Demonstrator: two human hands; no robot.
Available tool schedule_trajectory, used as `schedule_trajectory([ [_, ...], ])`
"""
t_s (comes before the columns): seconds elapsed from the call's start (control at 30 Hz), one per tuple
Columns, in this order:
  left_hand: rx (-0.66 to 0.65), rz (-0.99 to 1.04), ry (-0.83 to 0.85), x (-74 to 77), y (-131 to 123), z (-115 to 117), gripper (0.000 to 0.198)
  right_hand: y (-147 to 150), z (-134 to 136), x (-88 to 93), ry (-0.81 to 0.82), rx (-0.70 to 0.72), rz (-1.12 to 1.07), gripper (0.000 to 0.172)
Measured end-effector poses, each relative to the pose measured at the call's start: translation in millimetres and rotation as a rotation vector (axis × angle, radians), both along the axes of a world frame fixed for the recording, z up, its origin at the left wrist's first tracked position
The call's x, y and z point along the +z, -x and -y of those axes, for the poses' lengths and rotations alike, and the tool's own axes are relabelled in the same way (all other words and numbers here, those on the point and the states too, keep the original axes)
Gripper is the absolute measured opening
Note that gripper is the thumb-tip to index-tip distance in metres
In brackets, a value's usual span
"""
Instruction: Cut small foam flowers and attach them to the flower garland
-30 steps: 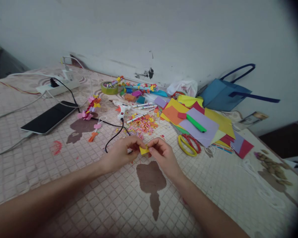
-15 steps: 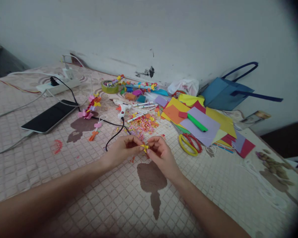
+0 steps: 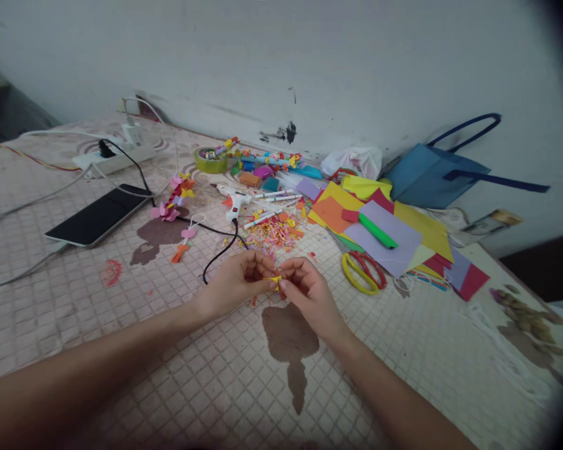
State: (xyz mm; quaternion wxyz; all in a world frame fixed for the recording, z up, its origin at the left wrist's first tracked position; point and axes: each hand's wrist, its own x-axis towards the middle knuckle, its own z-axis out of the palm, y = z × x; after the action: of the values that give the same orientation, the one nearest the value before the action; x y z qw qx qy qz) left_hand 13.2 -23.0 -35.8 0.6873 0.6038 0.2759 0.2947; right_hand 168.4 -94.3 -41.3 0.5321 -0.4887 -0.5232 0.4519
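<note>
A small yellow paper piece (image 3: pixel 273 280) is pinched between my two hands above the patterned tablecloth. My left hand (image 3: pixel 238 279) grips its left end between thumb and fingers. On the other end, the thumb and fingertips of my right hand (image 3: pixel 309 289) close together. Fingers partly cover the piece, so its full shape is hidden. Just beyond the hands lies a heap of coloured paper scraps (image 3: pixel 276 231). A white glue gun (image 3: pixel 234 199) rests behind the left hand, its black cord curving toward that hand.
Yellow-and-red-handled scissors (image 3: pixel 363 273) and coloured paper sheets (image 3: pixel 385 234) lie to the right. A blue bag (image 3: pixel 438 175) leans by the wall. On the left are a tablet-like black device (image 3: pixel 98 215), a power strip (image 3: pixel 115 159) with cables, and a paper-flower string (image 3: pixel 173 200).
Both hands keep hold of the yellow paper piece, which now looks flatter and more covered by the fingers. The fingertips have drawn slightly closer together. The whole view has shifted a little.
</note>
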Motion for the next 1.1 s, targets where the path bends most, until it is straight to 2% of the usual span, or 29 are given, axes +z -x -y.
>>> schedule_trajectory([
  [0.43, -0.004, -0.013, -0.012, 0.2, -0.6, 0.0, 0.025, 0.8, 1.0, 3.1, 0.033, -0.008, 0.024, 0.013],
  [0.8, 0.009, -0.036, -0.099, 0.0, 0.2, 0.9, 0.023, -0.4, 0.7, 2.8, 0.047, -0.012, 0.062, 0.013],
  [0.97, 0.025, -0.097, -0.203, -3.6, 1.5, 3.0, 0.021, -0.6, 0.7, 0.9, 0.063, 0.001, 0.061, 0.011],
  [1.1, -0.024, -0.087, -0.193, 0.4, 2.8, 2.6, 0.025, 0.3, 0.2, 0.8, 0.043, 0.001, 0.056, 0.009],
])
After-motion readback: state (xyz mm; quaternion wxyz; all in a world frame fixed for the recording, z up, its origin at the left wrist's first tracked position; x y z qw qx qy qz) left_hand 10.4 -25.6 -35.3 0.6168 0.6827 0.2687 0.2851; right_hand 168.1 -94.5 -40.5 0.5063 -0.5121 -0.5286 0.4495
